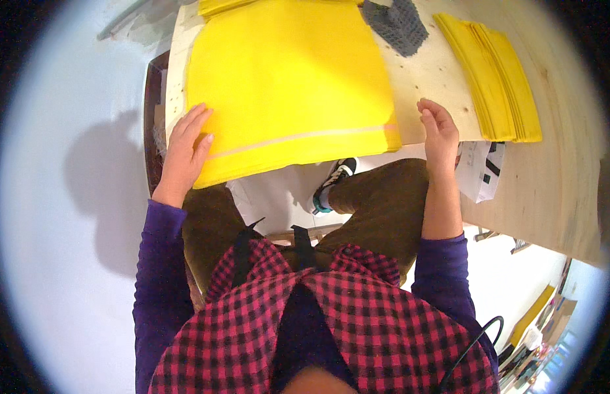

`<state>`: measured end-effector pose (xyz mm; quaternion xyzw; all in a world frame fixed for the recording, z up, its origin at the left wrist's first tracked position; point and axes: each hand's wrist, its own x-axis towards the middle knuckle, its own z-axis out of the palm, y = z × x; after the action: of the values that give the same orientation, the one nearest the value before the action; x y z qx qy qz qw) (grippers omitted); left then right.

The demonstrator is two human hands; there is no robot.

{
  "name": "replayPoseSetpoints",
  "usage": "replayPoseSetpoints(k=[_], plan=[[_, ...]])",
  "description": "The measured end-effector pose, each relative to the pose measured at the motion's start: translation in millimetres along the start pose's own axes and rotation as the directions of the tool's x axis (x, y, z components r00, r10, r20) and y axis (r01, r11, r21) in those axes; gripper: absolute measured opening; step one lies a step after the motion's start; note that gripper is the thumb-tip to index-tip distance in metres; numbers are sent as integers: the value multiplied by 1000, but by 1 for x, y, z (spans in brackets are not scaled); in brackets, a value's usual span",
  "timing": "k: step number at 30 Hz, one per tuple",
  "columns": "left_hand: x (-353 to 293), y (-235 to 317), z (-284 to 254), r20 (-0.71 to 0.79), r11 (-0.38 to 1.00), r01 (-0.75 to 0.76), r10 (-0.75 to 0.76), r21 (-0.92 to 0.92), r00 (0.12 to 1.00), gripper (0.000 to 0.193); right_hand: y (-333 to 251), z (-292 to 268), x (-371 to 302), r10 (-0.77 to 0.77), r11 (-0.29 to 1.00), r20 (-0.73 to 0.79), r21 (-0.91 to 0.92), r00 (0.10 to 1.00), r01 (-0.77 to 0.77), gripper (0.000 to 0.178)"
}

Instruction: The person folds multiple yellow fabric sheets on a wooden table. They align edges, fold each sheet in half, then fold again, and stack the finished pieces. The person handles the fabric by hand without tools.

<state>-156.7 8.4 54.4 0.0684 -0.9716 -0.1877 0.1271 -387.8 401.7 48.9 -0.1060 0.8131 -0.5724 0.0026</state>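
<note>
A large yellow cloth (288,79) lies spread flat on the pale wooden table, with a thin pale stripe running along its near edge. My left hand (187,144) rests at the cloth's near left corner, fingers stretched out over its edge. To the right of the cloth, my right hand (439,134) is held at the table's near edge, apart from the cloth. Its fingers are loosely curled, the thumb close to the index finger, and nothing shows between them.
A stack of folded yellow cloths (495,79) lies on the right, and a grey textured cloth (398,26) at the far side of the wooden table (433,82). Below the stack hangs a white bag (479,171) with black marks. A white wall (88,217) stands to the left.
</note>
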Motion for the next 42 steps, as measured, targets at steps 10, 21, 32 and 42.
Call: replayPoseSetpoints(k=[10,21,32,42], plan=[[-7,3,5,26,999,-4,3,40,1000,39,18,4,-9,75,966,-76,254,994,-53,16],[33,41,-16,-4,986,-108,109,-127,994,38,17,3,-9,50,992,-72,119,996,-41,15],[106,112,45,157,920,-388,391,-51,907,52,24,0,-7,46,987,-6,155,999,-45,16],[97,111,74,232,917,-390,363,83,902,60,25,-4,-7,37,988,29,152,999,-41,13]])
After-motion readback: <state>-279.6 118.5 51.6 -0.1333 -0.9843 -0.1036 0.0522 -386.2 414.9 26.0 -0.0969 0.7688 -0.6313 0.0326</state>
